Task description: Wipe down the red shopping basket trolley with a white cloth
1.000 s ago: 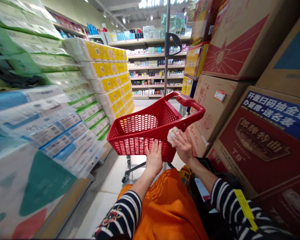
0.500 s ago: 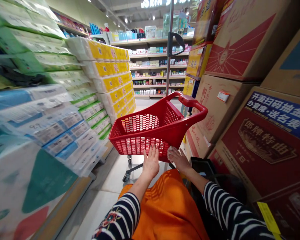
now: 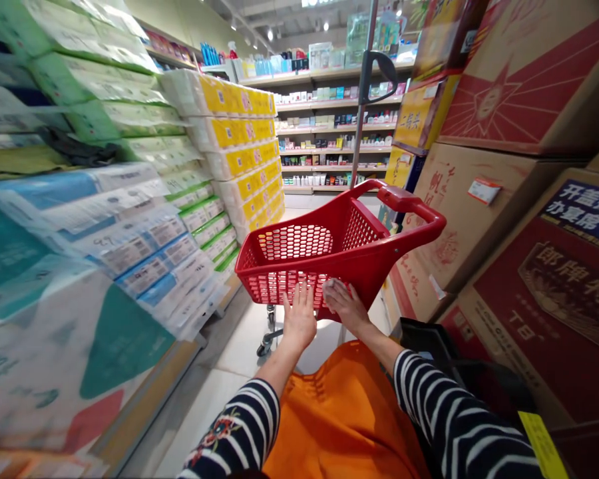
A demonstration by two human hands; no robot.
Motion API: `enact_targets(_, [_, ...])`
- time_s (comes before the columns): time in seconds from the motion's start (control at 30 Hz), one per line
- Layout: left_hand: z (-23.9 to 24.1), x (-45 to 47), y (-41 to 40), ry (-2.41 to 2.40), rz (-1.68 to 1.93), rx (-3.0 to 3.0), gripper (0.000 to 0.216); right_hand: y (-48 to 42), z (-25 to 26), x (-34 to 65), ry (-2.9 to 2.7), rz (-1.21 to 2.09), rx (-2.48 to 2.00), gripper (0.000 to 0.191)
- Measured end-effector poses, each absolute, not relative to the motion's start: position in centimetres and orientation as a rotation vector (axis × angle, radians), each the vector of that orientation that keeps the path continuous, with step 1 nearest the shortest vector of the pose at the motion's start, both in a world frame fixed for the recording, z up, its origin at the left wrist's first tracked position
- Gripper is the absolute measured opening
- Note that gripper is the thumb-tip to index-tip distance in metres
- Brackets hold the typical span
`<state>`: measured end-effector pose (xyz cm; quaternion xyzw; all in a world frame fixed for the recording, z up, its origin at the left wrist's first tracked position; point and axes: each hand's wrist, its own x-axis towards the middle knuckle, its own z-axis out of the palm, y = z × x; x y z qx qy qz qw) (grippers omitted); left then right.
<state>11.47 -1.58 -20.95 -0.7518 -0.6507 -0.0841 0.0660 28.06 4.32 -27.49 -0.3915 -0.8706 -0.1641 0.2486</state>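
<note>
A red plastic shopping cart point(image 3: 369, 266) with a perforated basket stands in front of me, its handle to the right. My left hand point(image 3: 299, 319) lies open, fingers stretched up, against the lower near side of the basket. Just to its right, my right hand point(image 3: 348, 307) presses a crumpled greyish-white cloth point(image 3: 333, 293) onto the same side, near the solid red panel. The fingers of that hand partly cover the cloth. Below the basket, a front caster wheel point(image 3: 264, 347) rests on the floor.
Stacked cardboard cartons point(image 3: 472, 213) rise close on the right, with a black container point(image 3: 426, 336) low beside them. Wrapped tissue packs point(image 3: 144, 246) and yellow-fronted packs point(image 3: 244, 156) line the left. Behind the cart are a metal pole point(image 3: 362, 126) and stocked shelves point(image 3: 319, 110).
My right hand has slid the cloth left and slightly up along the basket side, closer to my left hand. The cart and surroundings appear further right in view.
</note>
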Motion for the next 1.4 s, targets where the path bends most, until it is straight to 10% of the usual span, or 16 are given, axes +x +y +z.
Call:
enact_targets(0.37, [-20.9,8.1,-1.0,-2.082,-0.287,-2.088,0.070,5.1,-20.1,23.1,-2.196,-0.499,-0.834,0.032])
enact_targets(0.7, [-21.7,6.2,-1.7,-2.070,-0.174,-2.114,0.067,5.2,-28.2,22.2,-2.380,-0.482,-0.771,0.032])
enact_targets(1.0, [-20.1,3.5,-0.8,-2.206,-0.179,-1.949,0.068,6.3,-19.6,16.7,-2.304,-0.480,-0.650,0.033])
enact_targets(1.4, [-21.9,1.0,-2.5,-2.245,-0.049,-1.997,0.069,6.0,-27.0,15.4,-2.551,-0.472,-0.513,0.024])
